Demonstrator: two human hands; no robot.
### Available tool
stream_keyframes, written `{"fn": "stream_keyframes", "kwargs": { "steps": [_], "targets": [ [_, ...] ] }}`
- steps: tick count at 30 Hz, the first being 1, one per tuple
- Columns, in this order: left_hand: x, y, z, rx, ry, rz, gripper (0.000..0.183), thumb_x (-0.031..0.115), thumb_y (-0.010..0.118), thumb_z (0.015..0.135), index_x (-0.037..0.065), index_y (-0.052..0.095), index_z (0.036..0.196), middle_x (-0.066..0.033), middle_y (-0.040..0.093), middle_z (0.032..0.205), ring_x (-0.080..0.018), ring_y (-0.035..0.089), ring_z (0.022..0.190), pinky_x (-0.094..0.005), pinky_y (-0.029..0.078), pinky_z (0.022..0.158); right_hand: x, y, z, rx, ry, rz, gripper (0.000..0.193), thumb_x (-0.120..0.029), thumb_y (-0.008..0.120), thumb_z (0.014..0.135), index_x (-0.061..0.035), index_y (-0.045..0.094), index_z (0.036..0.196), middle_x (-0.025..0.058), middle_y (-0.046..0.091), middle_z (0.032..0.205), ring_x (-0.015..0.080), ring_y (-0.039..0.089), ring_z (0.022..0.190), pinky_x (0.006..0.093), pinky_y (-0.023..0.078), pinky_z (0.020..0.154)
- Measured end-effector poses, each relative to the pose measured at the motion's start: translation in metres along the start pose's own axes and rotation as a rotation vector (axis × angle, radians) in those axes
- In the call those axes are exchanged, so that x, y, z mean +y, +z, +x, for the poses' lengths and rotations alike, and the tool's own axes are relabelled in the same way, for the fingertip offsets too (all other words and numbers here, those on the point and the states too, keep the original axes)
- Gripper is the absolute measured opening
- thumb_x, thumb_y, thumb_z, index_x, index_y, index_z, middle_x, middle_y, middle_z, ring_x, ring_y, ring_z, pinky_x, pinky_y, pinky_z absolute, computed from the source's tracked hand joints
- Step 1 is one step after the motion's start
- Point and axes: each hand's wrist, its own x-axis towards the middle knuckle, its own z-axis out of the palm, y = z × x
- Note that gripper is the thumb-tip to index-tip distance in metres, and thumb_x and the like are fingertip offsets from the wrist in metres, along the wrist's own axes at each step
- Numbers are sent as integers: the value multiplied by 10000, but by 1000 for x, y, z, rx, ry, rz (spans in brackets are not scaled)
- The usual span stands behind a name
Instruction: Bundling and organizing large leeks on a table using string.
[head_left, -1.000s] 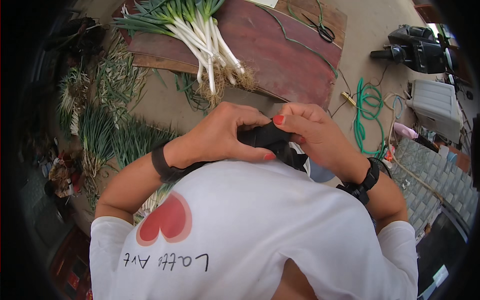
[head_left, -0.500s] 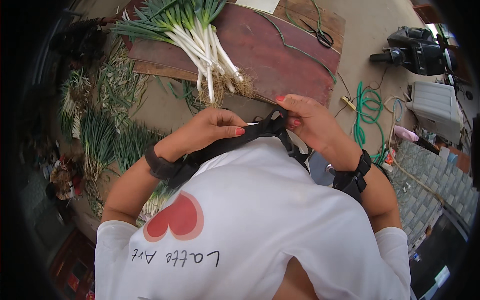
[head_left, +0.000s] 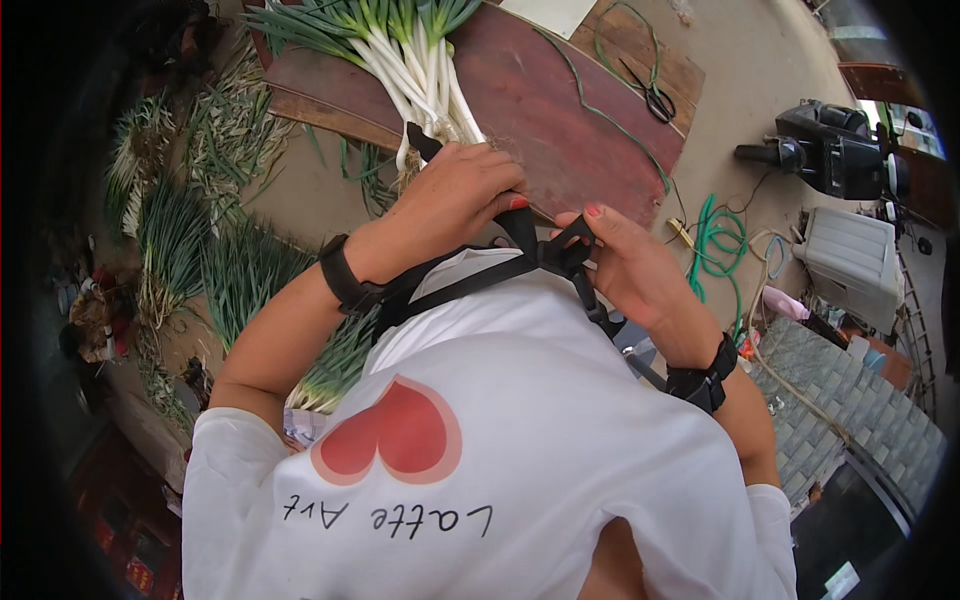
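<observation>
A black strap [head_left: 480, 284] runs across the front of my waist over a white shirt, with a bow-like loop or knot at its middle. My left hand [head_left: 448, 195] is closed on one length of the strap, pulling it up and to the left; a dark end sticks out beyond the knuckles. Thumb and fingers of my right hand [head_left: 632, 268] pinch the looped part beside the knot. Just past my left hand lies a bunch of long green onions [head_left: 430, 75], white stalks and roots toward me, on a low reddish table [head_left: 520, 95]. My left hand partly hides the roots.
Black-handled scissors [head_left: 658, 103] and green cord [head_left: 580, 85] lie on the table's right part. More green onions [head_left: 170, 240] and loose trimmed leaves [head_left: 235, 130] cover the floor at left. At right are a green hose [head_left: 715, 240], a grey bin [head_left: 850, 265] and a black machine [head_left: 835, 150].
My left hand has moved up and away from my waist, drawing out a length of strap. The right hand has shifted slightly down and right, still on the loop. The whole view has tilted slightly.
</observation>
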Motion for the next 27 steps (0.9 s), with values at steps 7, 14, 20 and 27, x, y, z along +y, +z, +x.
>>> {"fn": "stream_keyframes", "kwargs": {
  "steps": [7, 14, 20, 27],
  "targets": [
    [34, -33, -45, -222, -368, -115, 132, 154, 615, 823, 32, 578, 858, -80, 531, 917, -222, 517, 892, -310, 399, 739, 7, -10, -2, -2, -102, 54, 249, -330, 576, 888, -94, 612, 960, -23, 570, 931, 112, 490, 906, 320, 380, 837],
    [25, -2, -58, -353, -841, -1056, 146, 168, 589, 890, 29, 574, 933, 18, 540, 833, -74, 509, 796, -231, 418, 746, 9, -3, -1, -44, -118, 71, 245, -325, 565, 895, -91, 609, 951, -14, 554, 929, 124, 488, 921, 333, 386, 828],
    [16, 4, -59, -195, -988, -1438, 94, 116, 608, 872, 41, 562, 906, 4, 571, 852, -55, 516, 737, -193, 437, 683, 3, 8, -20, -197, -183, -494, 365, -223, 614, 869, -70, 463, 1163, 56, 519, 1068, 136, 473, 1056, 293, 377, 901],
    [16, -7, -47, -205, -1022, -1404, 93, 119, 605, 873, 44, 568, 913, 1, 573, 846, -59, 523, 725, -190, 435, 652, 22, -9, -22, -164, -259, -358, 603, -23, 717, 748, -70, 376, 1242, 92, 509, 1148, 153, 496, 1078, 285, 392, 912]
  ]
}}
